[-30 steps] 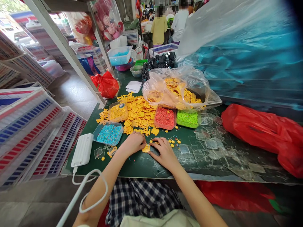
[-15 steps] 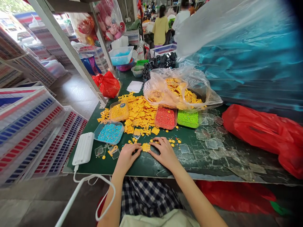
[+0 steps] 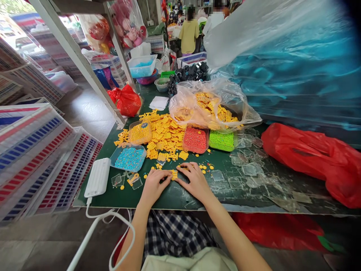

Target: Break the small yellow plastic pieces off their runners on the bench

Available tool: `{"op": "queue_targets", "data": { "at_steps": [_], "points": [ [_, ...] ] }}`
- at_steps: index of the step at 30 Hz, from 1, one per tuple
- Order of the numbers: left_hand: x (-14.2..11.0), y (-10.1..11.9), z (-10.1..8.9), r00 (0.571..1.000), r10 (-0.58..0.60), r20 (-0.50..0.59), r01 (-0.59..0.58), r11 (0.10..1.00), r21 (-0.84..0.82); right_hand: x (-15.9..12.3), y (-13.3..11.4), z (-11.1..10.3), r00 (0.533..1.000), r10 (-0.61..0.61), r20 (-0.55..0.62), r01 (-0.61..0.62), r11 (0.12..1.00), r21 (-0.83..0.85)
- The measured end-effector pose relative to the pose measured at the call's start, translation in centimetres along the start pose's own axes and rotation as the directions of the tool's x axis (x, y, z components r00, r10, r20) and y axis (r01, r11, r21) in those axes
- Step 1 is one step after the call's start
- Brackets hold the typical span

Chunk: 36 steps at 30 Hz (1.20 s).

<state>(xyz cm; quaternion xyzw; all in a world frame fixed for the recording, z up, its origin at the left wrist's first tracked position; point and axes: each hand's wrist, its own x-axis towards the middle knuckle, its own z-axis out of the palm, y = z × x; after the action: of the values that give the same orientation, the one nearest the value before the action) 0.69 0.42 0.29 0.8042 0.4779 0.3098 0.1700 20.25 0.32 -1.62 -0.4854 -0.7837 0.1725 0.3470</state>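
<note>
Head view. Small yellow piece (image 3: 175, 174): placed flat on or just above the green table (image 3: 175, 200), near its front edge, between the fingertips of both hands. Left hand (image 3: 154, 183): fingers bent, thumb and forefinger drawn close together at the left edge of the piece; whether it is pinched cannot be told. Right hand (image 3: 193, 179): half open, fingers curved and parted, thumb and forefinger set at the right edge; firmness of hold cannot be told.

Left side, near: white power bank (image 3: 97, 177), with white cable (image 3: 90, 241) led over the table edge; clear squares and a yellow part beside it. Blue bead tray (image 3: 113, 159): stood farther back, filled. Yellow bead tray (image 3: 140, 143): stood behind that one, filled.

Middle: heap of yellow parts (image 3: 166, 137), spread loosely beyond the hands. To its right, red bead tray (image 3: 194, 152) and green bead tray (image 3: 221, 149), set side by side, both filled. Behind these, clear plastic bag (image 3: 249, 113), opened, more yellow parts seen inside.

Right side: clear square (image 3: 217, 175) near the right hand; further clear pieces (image 3: 252, 169) scattered beyond; red bag (image 3: 299, 154) laid at the far right.

Far: white paper (image 3: 158, 103), knotted red bag (image 3: 129, 101) and black parts (image 3: 188, 77).
</note>
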Motion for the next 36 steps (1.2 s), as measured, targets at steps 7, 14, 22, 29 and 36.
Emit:
{"op": "queue_targets", "data": {
  "at_steps": [7,14,22,29,36],
  "points": [
    [1.8,1.0,0.1,0.987,0.158,-0.023,-0.159,0.982,-0.100,0.1,-0.4,-0.4,0.996,0.038,-0.085,-0.015,0.968,0.249],
    [2.0,1.3,0.9,0.973,0.209,-0.098,-0.222,0.964,-0.144,0.2,0.0,-0.7,0.992,0.113,-0.062,-0.072,0.882,0.465],
    [1.5,0.1,0.7,0.974,0.225,0.006,-0.212,0.925,-0.315,-0.2,0.2,-1.3,0.997,0.079,-0.017,-0.057,0.833,0.550],
    [1.6,-0.8,1.1,1.000,-0.027,0.001,0.027,0.995,0.097,-0.4,1.0,-0.5,0.982,0.096,-0.160,-0.065,0.979,0.191],
    [1.5,-0.8,1.8,0.996,-0.040,0.078,0.026,0.985,0.169,-0.4,1.0,-0.3,0.994,0.010,-0.109,-0.003,0.997,0.071]
  ]
}}
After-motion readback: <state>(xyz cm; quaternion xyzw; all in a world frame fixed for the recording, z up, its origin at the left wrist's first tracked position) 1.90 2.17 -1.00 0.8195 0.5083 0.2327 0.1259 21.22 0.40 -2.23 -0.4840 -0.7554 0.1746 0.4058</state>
